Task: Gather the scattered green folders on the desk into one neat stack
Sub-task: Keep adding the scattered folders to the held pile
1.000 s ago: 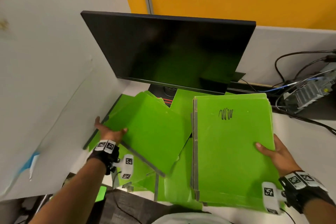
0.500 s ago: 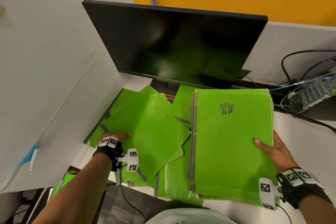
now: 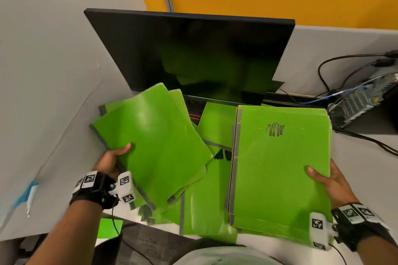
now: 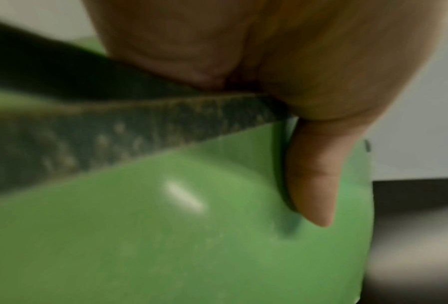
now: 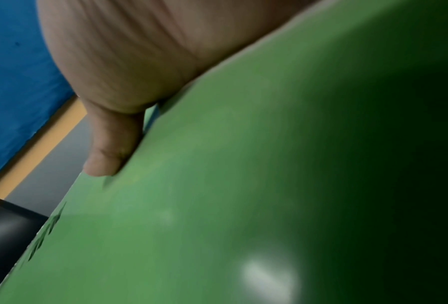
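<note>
The left hand point(image 3: 109, 160) has its grip clamped on the taped edge of a small bundle of glossy green plastic folders point(image 3: 155, 142), thumb on top. The right hand point(image 3: 329, 180) grips the squared pile of green folders point(image 3: 277, 170) likewise. Loose green folders point(image 3: 217, 122) lie between them on the white table point(image 3: 366, 157). Best to carry the left bundle over level, spines matched, before letting go.

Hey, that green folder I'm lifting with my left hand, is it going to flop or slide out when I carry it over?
The green folder will probably flex: it already bows while held at one edge. Its glossy face shows glare, so it may slip. The left hand pinches it with the thumb on top, which probably holds it.
</note>
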The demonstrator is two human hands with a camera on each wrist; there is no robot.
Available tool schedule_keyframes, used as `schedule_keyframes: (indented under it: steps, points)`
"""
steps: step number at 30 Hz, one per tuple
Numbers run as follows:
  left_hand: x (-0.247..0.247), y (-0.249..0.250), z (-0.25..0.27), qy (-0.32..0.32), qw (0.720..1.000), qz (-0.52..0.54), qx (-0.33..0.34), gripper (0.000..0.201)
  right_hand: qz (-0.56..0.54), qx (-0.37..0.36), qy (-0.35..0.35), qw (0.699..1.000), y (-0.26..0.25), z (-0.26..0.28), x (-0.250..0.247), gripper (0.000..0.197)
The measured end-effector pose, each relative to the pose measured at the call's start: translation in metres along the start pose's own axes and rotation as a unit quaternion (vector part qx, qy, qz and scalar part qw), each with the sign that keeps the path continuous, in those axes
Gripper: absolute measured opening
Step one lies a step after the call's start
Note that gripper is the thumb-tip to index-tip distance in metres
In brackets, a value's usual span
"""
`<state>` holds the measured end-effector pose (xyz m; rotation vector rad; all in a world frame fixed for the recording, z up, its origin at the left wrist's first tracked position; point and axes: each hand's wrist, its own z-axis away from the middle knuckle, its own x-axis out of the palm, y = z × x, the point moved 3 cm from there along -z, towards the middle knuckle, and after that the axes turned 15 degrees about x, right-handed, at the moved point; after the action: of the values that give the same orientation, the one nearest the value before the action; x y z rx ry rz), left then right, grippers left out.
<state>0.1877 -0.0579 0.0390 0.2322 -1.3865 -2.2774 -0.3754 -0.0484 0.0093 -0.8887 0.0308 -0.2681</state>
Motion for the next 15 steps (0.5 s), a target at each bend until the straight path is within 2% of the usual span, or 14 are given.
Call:
schedule_keyframes:
  steps: [3, 5, 6, 8, 9, 12, 13, 14, 15]
  points:
    - [0.015, 0.013, -0.002, -0.015, 0.999, 0.027, 0.027, 0.02, -0.003, -0.011, 0.008, 1.0, -0.001, 0.005, -0.008, 0.104]
    - [0.029, 0.021, -0.007, -0.041, 0.998, 0.012, 0.049, 0.016, 0.006, -0.014, 0.018, 1.0, -0.002, 0.01, -0.013, 0.107]
    - [0.037, 0.025, -0.01, -0.066, 0.996, -0.015, 0.064, 0.026, 0.007, -0.014, 0.019, 1.0, -0.003, 0.014, -0.014, 0.1]
    - [0.062, 0.034, -0.013, -0.148, 0.979, -0.115, 0.076, 0.055, 0.005, -0.015, 0.017, 1.0, -0.003, 0.02, -0.022, 0.072]
    - [0.074, 0.038, -0.018, -0.184, 0.962, -0.183, 0.08, 0.058, 0.01, -0.01, 0.018, 1.0, -0.001, 0.02, -0.028, 0.063]
    - [0.118, 0.049, -0.031, -0.292, 0.874, -0.375, 0.098, 0.03, 0.007, -0.001, 0.022, 1.0, 0.003, 0.026, -0.042, 0.058]
    - [0.133, 0.049, -0.037, -0.319, 0.835, -0.436, 0.104, 0.03, 0.004, 0.001, 0.024, 1.0, 0.005, 0.03, -0.045, 0.064]
    - [0.147, 0.049, -0.044, -0.332, 0.788, -0.506, 0.115, 0.034, 0.003, 0.004, 0.027, 1.0, 0.007, 0.033, -0.049, 0.078]
    - [0.161, 0.047, -0.049, -0.332, 0.73, -0.584, 0.127, 0.046, 0.008, 0.008, 0.033, 0.999, 0.009, 0.034, -0.053, 0.094]
